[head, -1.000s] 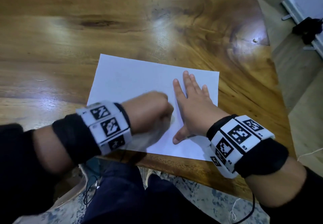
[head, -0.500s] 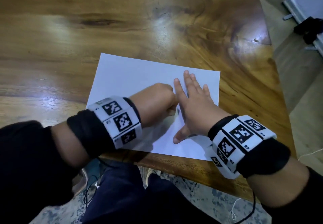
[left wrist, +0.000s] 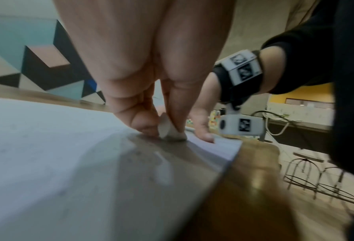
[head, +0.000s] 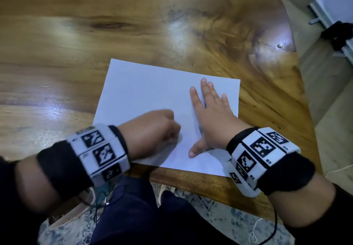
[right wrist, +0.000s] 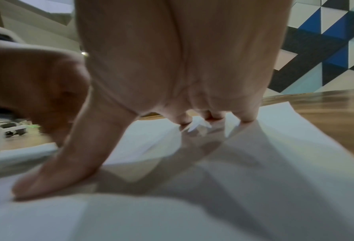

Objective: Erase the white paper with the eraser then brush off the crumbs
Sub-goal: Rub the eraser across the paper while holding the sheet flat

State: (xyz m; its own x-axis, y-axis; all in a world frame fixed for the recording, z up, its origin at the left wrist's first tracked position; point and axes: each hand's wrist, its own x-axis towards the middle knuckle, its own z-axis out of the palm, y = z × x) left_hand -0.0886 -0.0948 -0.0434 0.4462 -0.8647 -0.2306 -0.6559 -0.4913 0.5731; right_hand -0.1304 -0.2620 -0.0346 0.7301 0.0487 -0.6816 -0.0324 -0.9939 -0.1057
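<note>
A white sheet of paper lies on the wooden table near its front edge. My left hand is curled over the sheet's near middle. In the left wrist view it pinches a small whitish eraser between thumb and fingers, the eraser's tip pressed on the paper. My right hand lies flat on the sheet's right part with straight, spread fingers, holding it down. The right wrist view shows its thumb and fingertips pressing on the paper. Faint specks lie on the sheet by the eraser.
The table's front edge runs just under the sheet, with my legs below it. The right table edge drops to the floor. A white board and a dark object stand far right. Stools show beyond the table in the left wrist view.
My left hand with the eraser has slid back to the left, away from the right hand, after rubbing up against it half a second ago. The right hand stays put on the sheet.
</note>
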